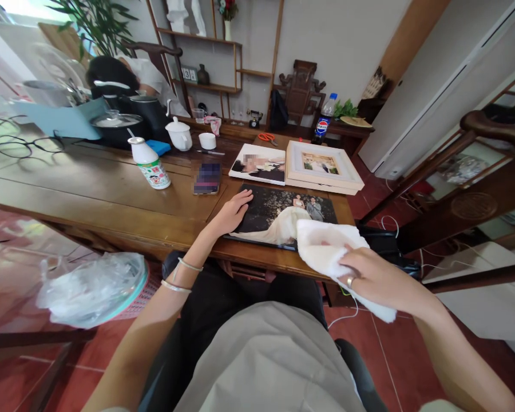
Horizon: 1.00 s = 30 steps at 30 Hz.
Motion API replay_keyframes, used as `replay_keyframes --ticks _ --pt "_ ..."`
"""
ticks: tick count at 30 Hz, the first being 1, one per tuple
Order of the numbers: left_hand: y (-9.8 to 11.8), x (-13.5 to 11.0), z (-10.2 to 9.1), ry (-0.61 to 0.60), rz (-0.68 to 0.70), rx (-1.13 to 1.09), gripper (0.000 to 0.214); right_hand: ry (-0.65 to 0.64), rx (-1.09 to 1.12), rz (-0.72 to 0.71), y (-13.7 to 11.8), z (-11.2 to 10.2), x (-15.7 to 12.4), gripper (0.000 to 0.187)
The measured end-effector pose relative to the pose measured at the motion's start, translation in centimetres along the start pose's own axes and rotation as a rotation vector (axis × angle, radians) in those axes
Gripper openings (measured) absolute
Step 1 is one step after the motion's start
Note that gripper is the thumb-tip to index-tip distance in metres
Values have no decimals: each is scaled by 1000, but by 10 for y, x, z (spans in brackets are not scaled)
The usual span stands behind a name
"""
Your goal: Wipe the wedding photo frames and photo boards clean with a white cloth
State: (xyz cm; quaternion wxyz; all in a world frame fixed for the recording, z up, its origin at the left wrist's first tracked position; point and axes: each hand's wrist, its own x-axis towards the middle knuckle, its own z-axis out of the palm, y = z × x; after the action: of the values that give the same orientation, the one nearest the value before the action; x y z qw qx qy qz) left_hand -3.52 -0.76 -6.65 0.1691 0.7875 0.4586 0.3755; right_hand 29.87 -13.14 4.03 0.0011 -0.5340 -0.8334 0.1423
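Note:
A dark wedding photo panel (266, 209) lies flat near the front edge of the wooden table, showing a couple and a long pale gown. My left hand (232, 213) rests on its left side with the fingers stretched out. Over the panel's right front corner, my right hand (363, 269) grips a white cloth (326, 237), part of which hangs below the table edge. Just behind the panel lie a photo album (257, 163) and a cream box with a framed picture (324, 166).
Left of the panel are a phone (206, 178) and a white bottle (150, 165). Scissors (266, 137), a teapot (179, 134) and a cola bottle (324, 117) stand farther back. A bag-lined basket (141, 294) is at floor level, left. Another person (143, 74) sits across the table.

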Motion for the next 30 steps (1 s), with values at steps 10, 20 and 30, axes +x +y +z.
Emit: replay_keyframes --ticks 10,20,30 --pt "1 -1 -1 5 2 0 43 209 169 6 64 -17 126 20" --pt "2 -1 -1 -2 5 26 44 178 41 -124 50 -13 115 17" --pt "-1 -1 0 8 14 20 43 -80 -76 -191 -3 -7 12 18"
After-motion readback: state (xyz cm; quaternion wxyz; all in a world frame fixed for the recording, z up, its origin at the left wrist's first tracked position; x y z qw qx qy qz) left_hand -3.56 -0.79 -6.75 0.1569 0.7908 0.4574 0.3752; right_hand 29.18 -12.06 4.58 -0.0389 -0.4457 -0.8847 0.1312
